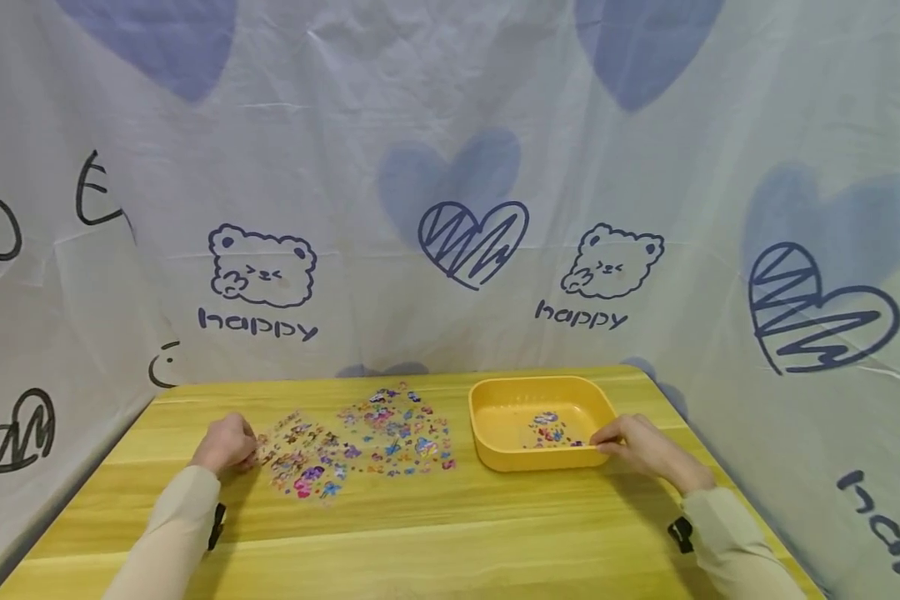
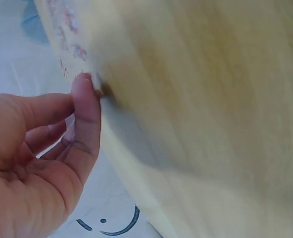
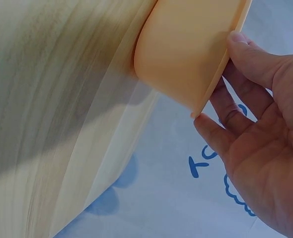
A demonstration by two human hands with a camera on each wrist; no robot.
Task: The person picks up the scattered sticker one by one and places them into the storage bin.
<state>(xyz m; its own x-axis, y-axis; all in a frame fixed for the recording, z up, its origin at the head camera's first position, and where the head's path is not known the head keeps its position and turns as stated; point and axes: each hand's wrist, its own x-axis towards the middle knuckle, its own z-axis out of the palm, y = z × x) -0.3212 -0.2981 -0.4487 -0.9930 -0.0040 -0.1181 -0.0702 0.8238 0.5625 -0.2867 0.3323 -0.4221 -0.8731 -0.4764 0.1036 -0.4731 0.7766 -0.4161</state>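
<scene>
1. Handling the sheet seems in hand: the left hand (image 1: pixel 228 443) pinches the edge of the flowered sheet (image 1: pixel 303 454); the right hand (image 1: pixel 641 446) grips the rim of the yellow tray (image 1: pixel 525 460).
2. Lifting would call for a gentle pull.
3. Another sheet (image 1: pixel 401 429) lies beside it, on the wood-grain worktop (image 1: pixel 390 542).
4. Heart-printed cloth (image 1: pixel 360 183) hangs behind.

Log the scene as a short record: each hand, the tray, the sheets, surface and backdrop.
Left hand: pinches the left end of the left sticker sheet
Right hand: grips the yellow tray by its rim, near-right corner
Tray contents: small colorful pieces
Right sticker sheet: between left sheet and tray
Surface: wood-grain table
Backdrop: white cloth, hearts and bears printed
</scene>
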